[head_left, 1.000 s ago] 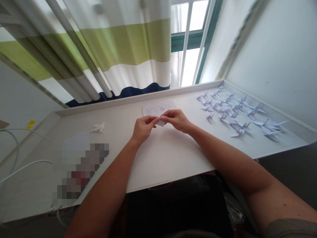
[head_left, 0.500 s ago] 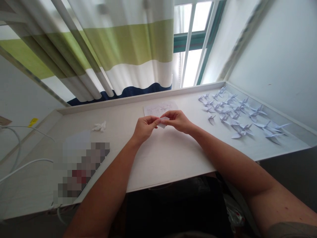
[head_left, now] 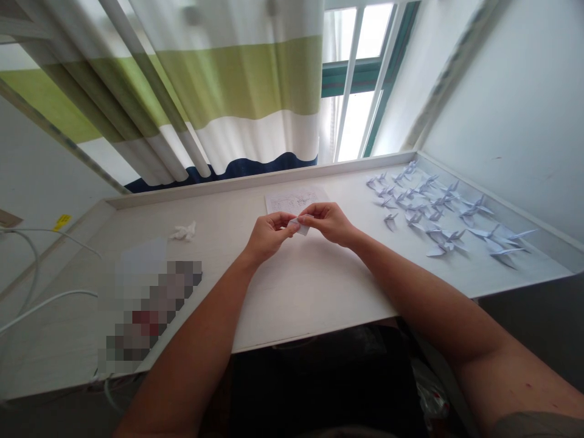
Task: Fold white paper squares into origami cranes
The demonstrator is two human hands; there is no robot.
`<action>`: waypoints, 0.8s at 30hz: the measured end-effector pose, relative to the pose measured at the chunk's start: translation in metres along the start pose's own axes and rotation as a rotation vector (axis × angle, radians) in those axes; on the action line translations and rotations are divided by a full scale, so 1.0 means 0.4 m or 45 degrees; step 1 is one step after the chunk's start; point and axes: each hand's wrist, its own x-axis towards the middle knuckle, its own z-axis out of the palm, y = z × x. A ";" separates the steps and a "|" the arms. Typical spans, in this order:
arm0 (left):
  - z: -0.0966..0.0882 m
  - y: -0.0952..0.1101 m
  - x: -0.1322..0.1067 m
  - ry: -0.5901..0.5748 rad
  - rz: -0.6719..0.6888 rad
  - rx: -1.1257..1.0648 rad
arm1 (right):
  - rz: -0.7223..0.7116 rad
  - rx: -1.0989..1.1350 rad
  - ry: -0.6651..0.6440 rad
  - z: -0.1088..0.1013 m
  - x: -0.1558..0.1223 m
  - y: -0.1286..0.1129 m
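Note:
A small folded piece of white paper (head_left: 303, 229) is held between my two hands above the middle of the table. My left hand (head_left: 270, 236) pinches its left side with thumb and fingers. On the other side my right hand (head_left: 330, 222) grips it, with thumb and index finger on the upper edge. Fingers cover much of the paper, so its exact fold is hard to make out. Just behind the hands lies a sheet with drawn or written marks (head_left: 292, 199), its near part hidden by them.
Several folded paper cranes (head_left: 441, 201) spread over the right side of the white table (head_left: 314, 298). To the left are a crumpled tissue (head_left: 183, 232), a pale sheet (head_left: 143, 258), a blurred-out dark object (head_left: 155, 310) and white cables (head_left: 50, 301). A raised rim runs along the back.
The folded paper has turned slightly between my fingers, and my thumbs have shifted a little on it. Both hands stay in nearly the same place.

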 end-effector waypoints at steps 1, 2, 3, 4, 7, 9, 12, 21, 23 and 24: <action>-0.001 -0.001 0.001 0.007 0.005 -0.006 | -0.002 -0.015 0.000 0.000 0.001 0.003; -0.002 -0.002 0.002 0.018 0.014 -0.016 | -0.012 -0.036 -0.001 0.000 0.002 0.006; -0.003 -0.003 0.003 0.027 0.024 -0.027 | -0.033 -0.061 -0.003 0.000 0.003 0.010; -0.004 -0.003 0.004 0.033 0.034 -0.037 | -0.060 -0.085 -0.006 0.000 0.004 0.013; -0.007 0.003 0.006 0.036 0.050 -0.068 | -0.139 -0.142 -0.024 -0.003 0.007 0.019; -0.007 0.008 0.006 0.036 0.049 -0.088 | -0.155 -0.162 -0.038 -0.005 0.006 0.016; -0.005 0.017 0.004 0.044 0.034 -0.126 | -0.173 -0.202 -0.063 -0.008 0.004 0.006; -0.012 0.026 0.003 0.061 -0.024 -0.150 | -0.142 -0.191 -0.040 -0.004 0.000 -0.005; -0.011 0.025 0.002 0.037 -0.033 -0.122 | -0.133 -0.248 -0.007 -0.002 -0.001 -0.008; -0.010 0.024 0.001 0.018 -0.042 -0.111 | -0.125 -0.283 0.017 -0.001 -0.002 -0.010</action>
